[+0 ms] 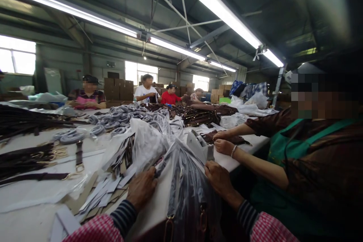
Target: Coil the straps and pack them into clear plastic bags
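Observation:
A clear plastic bag (187,181) hangs over the table's near edge, with dark straps and gold-coloured metal buckles (169,227) inside. My left hand (143,187) is closed at the bag's upper left edge, its fingertips partly hidden. On the opposite side, my right hand (219,179) has its fingers curled round the bag's right edge. Just beyond the bag stands a small light-grey device (198,144). Loose strips of white and tan card (99,196) lie left of my left hand, below another plastic bag (147,140) beside a bundle of strips.
At the right, a co-worker in a green apron (279,143) reaches onto the table (235,159), both hands at a brown piece. Coiled grey straps (124,115) and dark brown straps (204,115) are heaped beyond. More dark straps (25,159) lie left. Several people sit across the table.

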A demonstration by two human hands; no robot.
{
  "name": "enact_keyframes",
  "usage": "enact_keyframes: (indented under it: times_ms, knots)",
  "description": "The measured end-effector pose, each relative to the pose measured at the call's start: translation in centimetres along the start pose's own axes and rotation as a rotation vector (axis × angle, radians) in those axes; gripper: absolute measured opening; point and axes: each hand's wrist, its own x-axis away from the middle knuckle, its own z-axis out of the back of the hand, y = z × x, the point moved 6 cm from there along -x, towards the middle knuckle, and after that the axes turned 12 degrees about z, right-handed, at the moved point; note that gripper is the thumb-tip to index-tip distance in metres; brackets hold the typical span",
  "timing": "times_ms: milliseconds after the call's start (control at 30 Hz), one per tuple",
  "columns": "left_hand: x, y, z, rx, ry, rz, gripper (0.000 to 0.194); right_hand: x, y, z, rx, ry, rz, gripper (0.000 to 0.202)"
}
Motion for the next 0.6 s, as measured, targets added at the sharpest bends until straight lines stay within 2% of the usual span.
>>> enact_keyframes:
  times_ms: [133,200,267,367,467,533,600]
  knots:
    - [1.1,2.7,1.2,-0.283,-0.002,-0.177,0.032,-1.8,-0.2,3.5,-0.106,-0.003,0.009,0.018]
    - [1.8,4.5,2.1,-0.233,-0.024,-0.216,0.036,-3.0,-1.4,5.2,-0.257,-0.016,0.015,0.013]
    - [2.5,6.2,2.2,-0.082,-0.096,-0.206,0.036,-3.7,-3.3,6.2,-0.582,-0.030,-0.043,0.008]
    - [3.8,8.9,0.3,0.257,-0.304,-0.120,0.044,-4.3,-7.6,5.9,-1.045,-0.057,-0.162,0.024]
    - [5.6,11.2,-2.7,0.688,-0.485,-0.046,0.056,-5.0,-11.8,4.4,-1.238,-0.035,-0.165,0.035]
    - [7.0,11.5,-4.4,0.910,-0.533,0.005,0.047,-5.8,-13.3,3.4,-1.336,0.052,-0.166,0.036]
    - [8.5,10.0,-6.1,1.028,-0.538,0.136,0.047,-6.7,-13.4,2.5,-1.387,0.160,-0.185,0.036]
